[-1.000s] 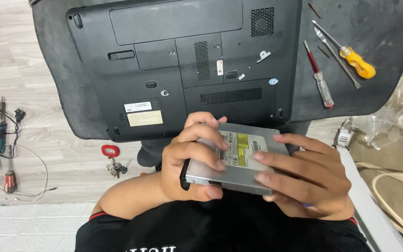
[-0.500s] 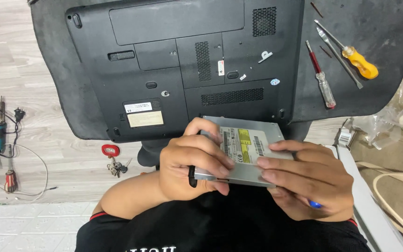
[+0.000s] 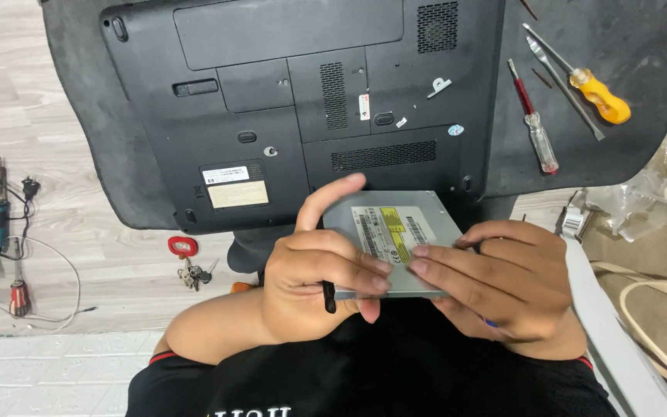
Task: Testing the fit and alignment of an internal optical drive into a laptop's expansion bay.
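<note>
Pale wood-look floor [image 3: 102, 270] under a dark mat [image 3: 627, 162] bearing an upturned black laptop [image 3: 295, 108], top edge cut off by the frame. Left hand [image 3: 314, 286] and right hand [image 3: 503, 286] both grip a flat grey disc drive [image 3: 403, 232] just below the laptop's near edge, fingers covering its lower half. Clear of the hands: two screwdrivers [image 3: 534, 123] on the mat's right, keys [image 3: 191, 266] on the floor left.

Both hands gripping grey optical drive [image 3: 395, 235], upturned laptop [image 3: 295, 100]
</note>
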